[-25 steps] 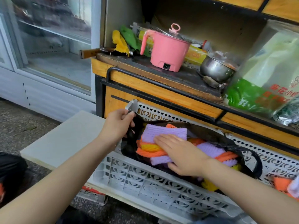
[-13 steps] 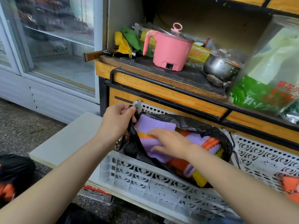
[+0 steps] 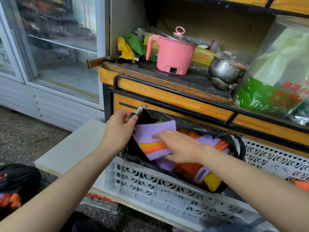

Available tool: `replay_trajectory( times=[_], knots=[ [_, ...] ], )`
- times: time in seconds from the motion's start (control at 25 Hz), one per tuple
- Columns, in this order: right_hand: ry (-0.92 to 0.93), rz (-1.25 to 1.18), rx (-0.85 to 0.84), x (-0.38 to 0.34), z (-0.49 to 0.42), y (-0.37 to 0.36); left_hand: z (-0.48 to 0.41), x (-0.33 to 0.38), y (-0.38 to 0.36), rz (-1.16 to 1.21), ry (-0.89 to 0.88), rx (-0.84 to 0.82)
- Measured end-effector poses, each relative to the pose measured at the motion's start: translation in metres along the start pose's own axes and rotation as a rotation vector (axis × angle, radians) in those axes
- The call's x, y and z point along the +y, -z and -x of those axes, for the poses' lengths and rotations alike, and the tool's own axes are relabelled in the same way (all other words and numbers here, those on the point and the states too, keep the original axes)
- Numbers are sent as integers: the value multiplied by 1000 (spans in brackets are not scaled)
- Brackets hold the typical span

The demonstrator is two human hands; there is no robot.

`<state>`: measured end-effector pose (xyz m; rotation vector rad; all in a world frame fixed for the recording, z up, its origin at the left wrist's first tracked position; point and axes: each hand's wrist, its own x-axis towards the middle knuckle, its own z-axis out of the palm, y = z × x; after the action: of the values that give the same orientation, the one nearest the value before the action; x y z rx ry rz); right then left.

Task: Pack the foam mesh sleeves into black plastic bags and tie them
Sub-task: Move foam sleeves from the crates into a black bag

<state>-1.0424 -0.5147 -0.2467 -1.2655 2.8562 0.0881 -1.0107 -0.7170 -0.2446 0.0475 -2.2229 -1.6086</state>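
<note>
Sack print red Chinese, unreadable; left hand pinches bag.

Crate low centre, sitting on a slab that runs out toward 9 o'clock. Plastic bag in the crate, foam mesh sleeves stacked inside it. Left hand pinches the bag rim at its 10 o'clock corner. Right hand lies flat on the sleeves, within the mouth. Counter behind the crate at 12 o'clock, with an electric pot on it. Metal pot at the electric pot's 3 o'clock, sack beyond. Glass-door cabinet at 10 o'clock. Another filled bag on the floor at 8 o'clock.
</note>
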Motion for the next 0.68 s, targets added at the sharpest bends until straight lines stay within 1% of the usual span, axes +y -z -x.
replay_trajectory(
  times=[0.04, 0.08, 0.12, 0.2, 0.24, 0.28, 0.32, 0.36, 0.48, 0.52, 0.6, 0.64, 0.68],
  knots=[
    [55, 6, 8, -4, 2, 4, 0, -1, 0, 3, -4, 21],
    [63, 7, 39, -5, 2, 8, -1, -1, 0, 8, -10, 42],
    [21, 16, 86, -4, 1, 10, -3, -1, 0, 15, -18, 60],
    [-192, 51, 130, 3, -7, 7, -5, 0, 0, 14, -38, 77],
    [-310, 63, 90, 6, -11, 4, -6, 1, 0, 6, -49, 73],
    [-370, 58, 19, 8, -13, 1, -6, 2, -1, 0, -55, 63],
    [-376, 49, -25, 8, -13, 2, -6, 3, -2, -5, -51, 55],
    [-352, 50, -11, 7, -12, 4, -6, 2, -2, -10, -46, 52],
    [-174, 43, 196, -7, -11, 17, -11, -1, -1, -13, -33, 86],
    [-96, 20, 224, -10, -12, 19, -12, -1, 0, -14, -42, 101],
    [-11, 46, 148, -8, -16, 12, -13, -2, -1, -20, -67, 109],
    [-63, 102, 98, -2, -22, 6, -11, -1, -1, -18, -77, 103],
    [-167, 160, 98, 6, -29, 2, -9, 0, -1, -15, -89, 93]
  ],
)
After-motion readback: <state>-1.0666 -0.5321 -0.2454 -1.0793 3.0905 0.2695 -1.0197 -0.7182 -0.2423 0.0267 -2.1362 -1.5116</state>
